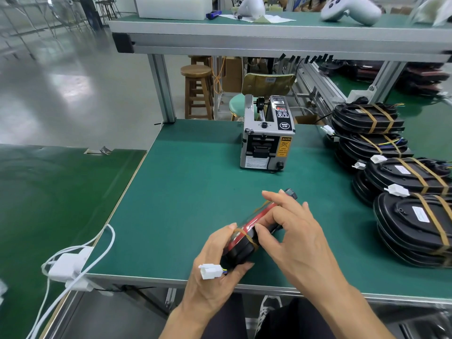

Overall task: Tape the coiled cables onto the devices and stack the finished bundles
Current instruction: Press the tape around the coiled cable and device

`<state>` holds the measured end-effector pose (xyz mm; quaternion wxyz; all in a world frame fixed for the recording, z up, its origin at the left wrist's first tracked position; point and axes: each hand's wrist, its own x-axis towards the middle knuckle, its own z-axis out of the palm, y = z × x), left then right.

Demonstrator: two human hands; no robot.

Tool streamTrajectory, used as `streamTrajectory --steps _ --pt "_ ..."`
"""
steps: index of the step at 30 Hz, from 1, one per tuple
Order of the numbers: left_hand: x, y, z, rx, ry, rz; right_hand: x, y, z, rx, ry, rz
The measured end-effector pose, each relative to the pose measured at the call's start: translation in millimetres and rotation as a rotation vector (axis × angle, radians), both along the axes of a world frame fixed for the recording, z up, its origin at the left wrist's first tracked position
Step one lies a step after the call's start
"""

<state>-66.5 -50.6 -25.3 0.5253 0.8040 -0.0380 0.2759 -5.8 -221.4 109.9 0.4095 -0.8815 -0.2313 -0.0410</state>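
Device (241,249) is showing edge-on, tilted up off the counter (186,192) near its front edge, so its faces are hardly readable. Most of it is sitting behind the two hands. Visible parts: black body, a red band along the upper side, a black tab sticking out at the far end past the fingertips. The coiled cable cannot be made out.

A brown tape strip (245,237) is crossing the near end of the device, over the edge.

Left hand (215,270) is curling round the near end from below, thumb up by the tape, gripping the device. A white connector (209,270) with short coloured wires is poking out between its fingers.

Right hand (293,236) is lying over the top of the device, thumb and one bent finger pinching at the edge near the tape, other fingers extending loosely along the device. Whether the thumb is touching the tape itself is unclear.

Finished bundles (396,182) are sitting stacked along the right of the counter, black, each with two brown tape bands and white connectors; the nearest stacks are running out of frame at the right.

Tape dispenser (267,137) is standing at the back centre of the counter, well apart from the hands.

A white cable (80,260) is draping over the counter's left corner.
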Motion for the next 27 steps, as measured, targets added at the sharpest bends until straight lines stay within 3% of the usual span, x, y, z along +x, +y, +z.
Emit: streamTrajectory --steps 16,27 --pt "0.4 -0.2 1.5 0.014 0.009 0.008 2.7 -0.1 -3.8 0.085 0.035 -0.069" --pt "1.5 -0.8 5.9 0.042 -0.002 0.012 14.1 -6.0 -18.6 0.34 0.106 -0.157"
